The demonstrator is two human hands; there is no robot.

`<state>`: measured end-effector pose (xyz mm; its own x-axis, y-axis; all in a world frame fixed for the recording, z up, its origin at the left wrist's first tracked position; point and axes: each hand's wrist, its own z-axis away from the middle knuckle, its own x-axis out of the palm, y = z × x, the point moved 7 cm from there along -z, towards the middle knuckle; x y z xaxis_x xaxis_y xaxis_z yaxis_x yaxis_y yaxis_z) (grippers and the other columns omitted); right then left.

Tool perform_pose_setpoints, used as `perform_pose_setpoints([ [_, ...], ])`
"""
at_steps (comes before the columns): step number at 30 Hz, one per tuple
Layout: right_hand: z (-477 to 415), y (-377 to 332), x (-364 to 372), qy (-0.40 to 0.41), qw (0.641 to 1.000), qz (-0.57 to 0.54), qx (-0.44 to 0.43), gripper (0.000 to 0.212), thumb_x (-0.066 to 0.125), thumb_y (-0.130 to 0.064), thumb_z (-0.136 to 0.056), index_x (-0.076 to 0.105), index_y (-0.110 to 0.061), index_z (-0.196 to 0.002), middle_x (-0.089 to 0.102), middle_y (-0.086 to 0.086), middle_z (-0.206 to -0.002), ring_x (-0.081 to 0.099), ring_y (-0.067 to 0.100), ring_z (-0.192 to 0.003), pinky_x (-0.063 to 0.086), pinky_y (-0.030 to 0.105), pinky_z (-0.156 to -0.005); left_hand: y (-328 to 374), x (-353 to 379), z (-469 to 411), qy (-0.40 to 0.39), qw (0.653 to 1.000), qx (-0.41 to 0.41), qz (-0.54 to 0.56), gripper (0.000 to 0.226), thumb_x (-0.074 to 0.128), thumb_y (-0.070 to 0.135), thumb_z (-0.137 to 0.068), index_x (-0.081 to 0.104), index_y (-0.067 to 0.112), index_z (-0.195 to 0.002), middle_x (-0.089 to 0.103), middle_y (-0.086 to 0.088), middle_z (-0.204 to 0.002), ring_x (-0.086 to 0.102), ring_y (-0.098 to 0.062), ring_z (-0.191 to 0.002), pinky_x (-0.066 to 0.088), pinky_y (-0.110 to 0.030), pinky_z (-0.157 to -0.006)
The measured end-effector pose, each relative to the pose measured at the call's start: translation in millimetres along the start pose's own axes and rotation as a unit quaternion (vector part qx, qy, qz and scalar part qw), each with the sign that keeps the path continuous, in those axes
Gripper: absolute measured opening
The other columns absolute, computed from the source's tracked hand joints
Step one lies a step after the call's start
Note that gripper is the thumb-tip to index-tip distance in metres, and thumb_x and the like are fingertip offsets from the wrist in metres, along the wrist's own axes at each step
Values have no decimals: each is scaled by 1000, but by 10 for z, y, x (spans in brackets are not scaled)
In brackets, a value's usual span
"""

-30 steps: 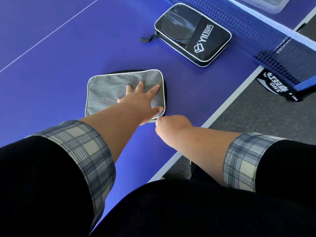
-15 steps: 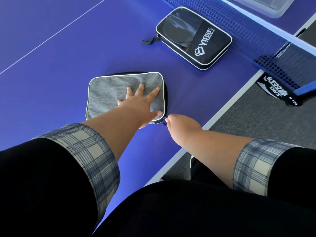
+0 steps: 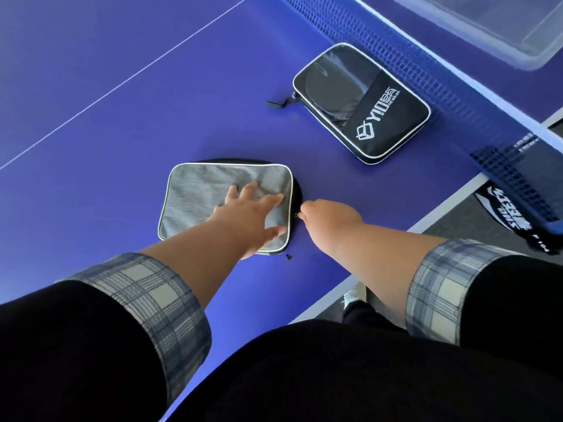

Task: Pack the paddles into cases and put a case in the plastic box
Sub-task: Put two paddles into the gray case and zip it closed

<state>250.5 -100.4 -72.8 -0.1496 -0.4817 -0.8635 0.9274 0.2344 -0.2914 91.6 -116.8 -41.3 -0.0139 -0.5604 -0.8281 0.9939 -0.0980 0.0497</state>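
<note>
A grey paddle case (image 3: 201, 193) with white piping lies flat on the blue table. My left hand (image 3: 249, 217) presses flat on its right half, fingers spread. My right hand (image 3: 329, 216) pinches the zipper pull at the case's right edge, about halfway up that side. A black paddle case (image 3: 362, 102) with white lettering lies closed farther back, next to the net. The clear plastic box (image 3: 499, 28) stands beyond the net at the top right. No paddle is visible.
The blue net (image 3: 411, 71) crosses the table between the cases and the box. The net clamp (image 3: 518, 217) with a black label hangs at the right table edge. The table's white edge line (image 3: 396, 248) runs close to my right arm.
My right hand has pulled the zipper from the case's near right corner up along its right side. My left hand stays pressed on the case.
</note>
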Motion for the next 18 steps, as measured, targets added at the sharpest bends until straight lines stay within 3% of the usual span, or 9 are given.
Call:
perform_pose_setpoints([
  [3, -199, 53, -140, -25, 999, 6, -29, 25, 34, -28, -106, 56, -16, -103, 45, 0, -85, 49, 30, -74, 34, 37, -60, 107, -93, -93, 5, 1000, -2, -6, 64, 44, 70, -87, 27, 45, -144, -12, 6, -162, -14, -28, -149, 25, -59, -114],
  [7, -478, 182, -313, -31, 999, -28, -33, 33, 34, -33, -106, 60, -13, -104, 51, 6, -98, 54, 30, -81, 37, 36, -63, 255, -245, -278, 6, 1000, 1, -5, 48, 47, 67, -88, 47, 33, -121, -9, 7, -164, -7, -23, -150, 28, -55, -113],
  [10, -585, 192, -354, -63, 994, -48, -75, 36, 33, -35, -106, 63, -17, -113, 52, 6, -106, 56, 30, -86, 36, 35, -63, 288, -356, -395, 9, 1000, -23, -7, 52, 52, 70, -83, 46, 33, -119, 8, 7, -163, 7, -22, -149, 34, -50, -109],
  [12, -609, 209, -367, -80, 991, -40, -102, 36, 33, -36, -106, 64, -21, -116, 54, 6, -109, 59, 31, -91, 36, 35, -64, 306, -398, -436, 37, 997, -61, 11, 72, 59, 72, -77, 37, 33, -133, 22, 8, -156, 18, -21, -144, 38, -48, -104],
  [15, -631, 220, -391, -94, 985, -22, -144, 35, 37, -37, -106, 67, -20, -106, 53, 4, -101, 59, 30, -88, 36, 33, -63, 378, -396, -511, 40, 994, -99, -12, 96, 64, 72, -71, 21, 34, -148, 29, 5, -145, 28, -24, -132, 45, -46, -91],
  [18, -624, 216, -390, -113, 978, -1, -174, 34, 37, -35, -105, 64, -16, -95, 45, 0, -90, 52, 28, -79, 32, 33, -59, 432, -426, -580, 26, 993, -106, -52, 78, 67, 65, -71, 39, 35, -137, 31, 1, -136, 31, -25, -122, 44, -42, -80],
])
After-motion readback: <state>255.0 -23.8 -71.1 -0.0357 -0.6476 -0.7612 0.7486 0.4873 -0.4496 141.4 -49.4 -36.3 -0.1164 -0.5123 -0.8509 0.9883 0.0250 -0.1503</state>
